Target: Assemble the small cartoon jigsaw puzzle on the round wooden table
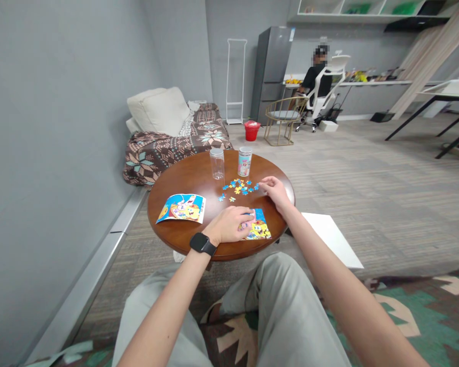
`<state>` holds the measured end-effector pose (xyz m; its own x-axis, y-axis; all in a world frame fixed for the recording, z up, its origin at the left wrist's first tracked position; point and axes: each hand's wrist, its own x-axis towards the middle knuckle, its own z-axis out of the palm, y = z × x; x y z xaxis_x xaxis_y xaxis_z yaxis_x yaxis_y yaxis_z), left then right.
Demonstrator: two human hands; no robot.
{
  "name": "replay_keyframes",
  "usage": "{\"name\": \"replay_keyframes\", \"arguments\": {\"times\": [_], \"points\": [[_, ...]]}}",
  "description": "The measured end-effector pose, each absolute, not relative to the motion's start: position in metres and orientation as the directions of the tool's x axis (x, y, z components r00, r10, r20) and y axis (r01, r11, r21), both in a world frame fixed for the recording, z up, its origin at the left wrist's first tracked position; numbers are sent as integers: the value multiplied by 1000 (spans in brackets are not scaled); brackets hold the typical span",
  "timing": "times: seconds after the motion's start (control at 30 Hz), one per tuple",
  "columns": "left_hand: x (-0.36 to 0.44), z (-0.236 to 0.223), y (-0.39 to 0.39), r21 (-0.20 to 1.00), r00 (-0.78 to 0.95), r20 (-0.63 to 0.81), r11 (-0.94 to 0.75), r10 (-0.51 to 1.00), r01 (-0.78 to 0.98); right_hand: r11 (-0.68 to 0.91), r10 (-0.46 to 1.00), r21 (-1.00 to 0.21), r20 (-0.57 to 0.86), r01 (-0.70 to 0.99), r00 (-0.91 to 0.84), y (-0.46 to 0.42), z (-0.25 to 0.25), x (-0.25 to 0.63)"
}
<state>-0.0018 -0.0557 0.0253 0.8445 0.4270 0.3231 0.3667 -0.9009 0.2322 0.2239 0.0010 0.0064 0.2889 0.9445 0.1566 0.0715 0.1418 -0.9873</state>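
My left hand [231, 224], with a black watch on the wrist, lies with fingers stretched over a partly assembled jigsaw puzzle [260, 229] of yellow and pink cartoon figures on blue. The hand hides the puzzle's left part. At the right of a spread of loose jigsaw pieces [237, 190], my right hand [274, 191] has its fingers bent and thumb and fingertips close together at a blue jigsaw piece [256, 187]. To the left, a curled picture sheet [182, 208] with similar cartoon figures rests on the round wooden table [187, 176].
A clear jar [217, 165] and a printed canister [245, 163] stand behind the pieces. A white board [331, 239] is low at the table's right. Beyond are a covered couch [176, 135], a red bucket [252, 131], a gold-framed chair [281, 116] and a seated person [315, 76].
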Motion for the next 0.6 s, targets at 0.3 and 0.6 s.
{"name": "replay_keyframes", "arguments": {"times": [0.3,0.6], "points": [[1,29,-59,207,840,297,-889,454,408,214,913,-507,408,835,14,11,-1,232],[-9,31,-48,315,376,501,-569,779,759,325,940,-302,206,896,-272,71,25,163]]}}
